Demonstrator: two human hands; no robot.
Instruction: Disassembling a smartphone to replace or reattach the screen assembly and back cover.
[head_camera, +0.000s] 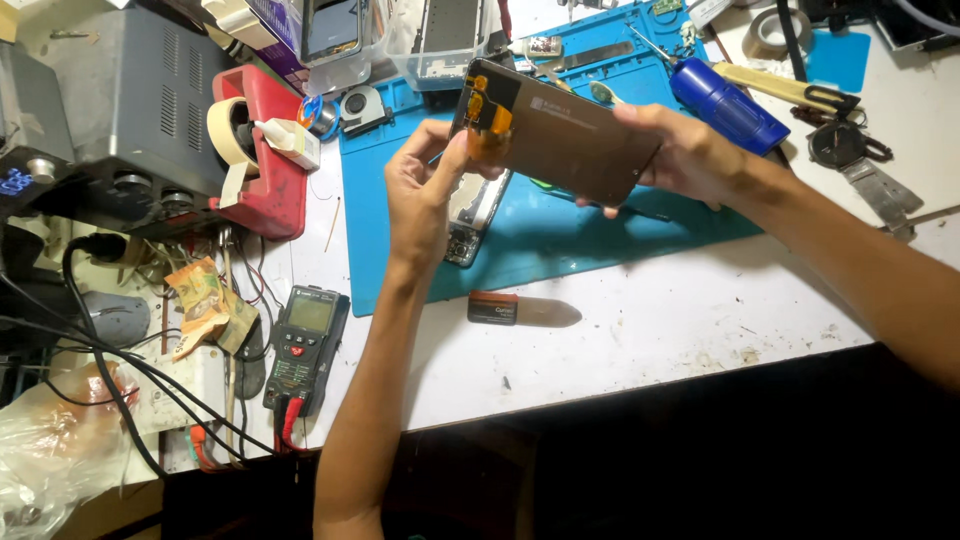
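Head view: screen panel (560, 135) between hands (420, 190)

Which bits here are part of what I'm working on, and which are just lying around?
In hand: phone screen panel, held by left hand and right hand; opened phone body on blue mat.

Lying about: multimeter, tape dispenser, blue bottle.

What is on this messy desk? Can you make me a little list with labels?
Left hand: grips the left end of a dark phone screen panel, thumb on its orange flex strip
Right hand: holds the panel's right end
Under the panel: open phone body on the blue mat
Left of mat: red tape dispenser, multimeter
Behind right hand: blue bottle
Front of mat: flat pry tool
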